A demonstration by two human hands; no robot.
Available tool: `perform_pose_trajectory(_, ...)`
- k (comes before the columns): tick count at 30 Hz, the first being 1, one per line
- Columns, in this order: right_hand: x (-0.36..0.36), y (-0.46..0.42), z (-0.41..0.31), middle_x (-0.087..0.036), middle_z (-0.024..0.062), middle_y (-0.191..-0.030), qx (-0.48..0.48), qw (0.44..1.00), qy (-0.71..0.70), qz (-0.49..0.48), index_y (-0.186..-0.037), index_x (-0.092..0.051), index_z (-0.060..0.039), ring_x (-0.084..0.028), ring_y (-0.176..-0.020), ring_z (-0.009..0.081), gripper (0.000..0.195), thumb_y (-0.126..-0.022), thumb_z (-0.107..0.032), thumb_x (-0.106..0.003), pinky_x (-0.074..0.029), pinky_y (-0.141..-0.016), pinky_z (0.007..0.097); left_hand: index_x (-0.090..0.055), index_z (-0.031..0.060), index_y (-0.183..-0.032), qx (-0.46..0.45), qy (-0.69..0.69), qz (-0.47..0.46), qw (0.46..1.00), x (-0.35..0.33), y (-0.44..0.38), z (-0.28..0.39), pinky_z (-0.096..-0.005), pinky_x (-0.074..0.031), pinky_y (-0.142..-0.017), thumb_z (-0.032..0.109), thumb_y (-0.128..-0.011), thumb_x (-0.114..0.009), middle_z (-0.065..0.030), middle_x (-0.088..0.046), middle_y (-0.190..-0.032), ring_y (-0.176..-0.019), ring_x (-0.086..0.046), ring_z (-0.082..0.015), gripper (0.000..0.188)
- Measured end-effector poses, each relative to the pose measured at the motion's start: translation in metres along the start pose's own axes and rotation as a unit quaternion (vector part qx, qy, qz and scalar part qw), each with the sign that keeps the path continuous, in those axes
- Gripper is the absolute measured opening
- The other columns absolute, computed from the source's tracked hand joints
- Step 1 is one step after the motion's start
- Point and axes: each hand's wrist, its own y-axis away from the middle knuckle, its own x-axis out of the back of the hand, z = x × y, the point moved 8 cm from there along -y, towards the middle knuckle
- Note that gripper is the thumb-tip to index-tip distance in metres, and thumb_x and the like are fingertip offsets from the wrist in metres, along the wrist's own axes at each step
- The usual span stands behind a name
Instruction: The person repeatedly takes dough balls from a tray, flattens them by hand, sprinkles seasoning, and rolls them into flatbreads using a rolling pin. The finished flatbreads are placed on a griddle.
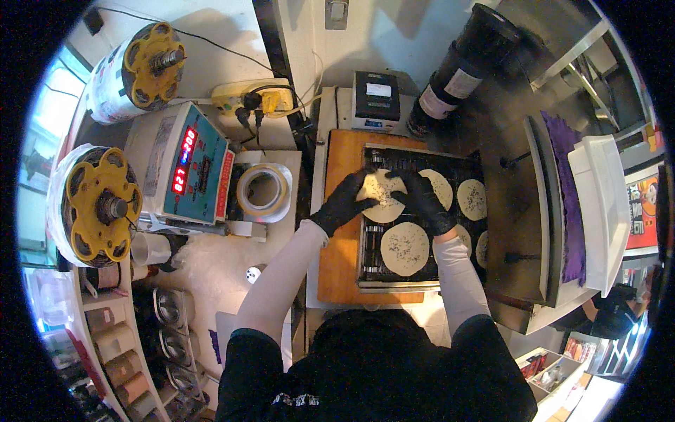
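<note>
Both my hands wear black gloves. Between them, over the near-left corner of a conveyor rack (372,269), is a round flat dough piece (384,203) sprinkled with dark seeds. My left hand (345,203) grips its left edge, thumb on top. My right hand (422,198) grips its right edge, thumb also on the top face. A second seeded round (405,249) lies on the rack just below. Further right are more seeded rounds, one (437,189) partly behind my right hand and one (472,199) near the oven opening. Others are partly hidden by my right forearm.
The rack rests on a wooden board (337,264). A steel oven (511,221) stands right, bearing a white tray (598,211). Behind are a small printer (375,100) and stacked black cups (459,74). Left stand a sealing machine (184,163), tape rolls (262,190) and a power strip (253,97).
</note>
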Motion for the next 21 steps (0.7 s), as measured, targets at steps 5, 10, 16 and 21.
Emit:
perform_pose_trajectory(5, -0.010, 0.008, -0.011, -0.059, 0.0166, -0.108, 0.003, 0.998, 0.025, -0.061, -0.116, -0.055, -0.0078, -0.056, -0.104, 0.0340, 0.039, -0.077, -0.002, -0.059, -0.043, -0.091, 0.0410, -0.054, 0.0080, -0.117, 0.013, -0.041, -0.019, 0.999, -0.005, 0.011, 0.011, -0.0375, -0.044, -0.091, 0.007, -0.070, -0.075, -0.0150, -0.053, -0.107, -0.103, -0.053, -0.0335, 0.052)
perform_pose_trajectory(10, -0.003, 0.012, -0.004, -0.058, 0.0167, -0.110, -0.021, 0.999, -0.002, -0.039, -0.118, -0.054, -0.0081, -0.054, -0.108, 0.0339, 0.045, -0.075, 0.002, -0.055, -0.042, -0.093, 0.0414, -0.054, 0.0076, -0.115, 0.089, -0.012, 0.032, 0.995, 0.004, 0.016, 0.001, -0.0374, -0.044, -0.091, 0.006, -0.068, -0.076, -0.0130, -0.053, -0.109, -0.103, -0.053, -0.0324, 0.052)
perform_pose_trajectory(16, -0.009, 0.012, 0.011, -0.055, 0.0168, -0.116, -0.059, 0.996, -0.054, -0.041, -0.123, -0.052, -0.0085, -0.052, -0.110, 0.0354, 0.052, -0.072, 0.003, -0.057, -0.041, -0.096, 0.0416, -0.053, 0.0081, -0.120, 0.111, 0.051, 0.031, 0.992, -0.002, 0.015, -0.004, -0.0382, -0.044, -0.093, 0.004, -0.069, -0.075, -0.0134, -0.054, -0.110, -0.104, -0.053, -0.0316, 0.056)
perform_pose_trajectory(21, -0.013, 0.022, -0.002, -0.052, 0.0189, -0.123, -0.053, 0.998, 0.033, -0.026, -0.127, -0.050, -0.0107, -0.046, -0.118, 0.0367, 0.058, -0.072, 0.002, -0.061, -0.038, -0.101, 0.0425, -0.056, 0.0100, -0.120, 0.084, -0.031, 0.022, 0.996, -0.006, 0.014, 0.006, -0.0391, -0.043, -0.094, 0.001, -0.070, -0.071, -0.0148, -0.054, -0.112, -0.106, -0.053, -0.0325, 0.052)
